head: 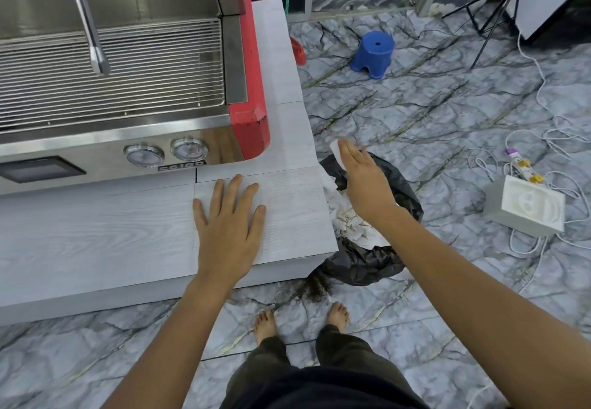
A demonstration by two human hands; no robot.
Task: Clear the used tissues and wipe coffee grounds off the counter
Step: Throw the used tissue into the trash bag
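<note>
Tissues (351,223), all crumpled and stained, lie in a black trash bag (377,258) on the floor, just beside the corner of the table (96,232). One white tissue (334,149) peeks out from under the right hand (364,181), which reaches out over the bag with flat, straight fingers. I cannot tell if this hand holds it. The left hand (228,219) lies flat on the table, palm down, fingers spread wide, holding nothing. Both arms stretch forward. A coffee machine (128,72) stands behind.

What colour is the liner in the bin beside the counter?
Black; the bin liner shows in the head view, holding crumpled white tissues.
</note>
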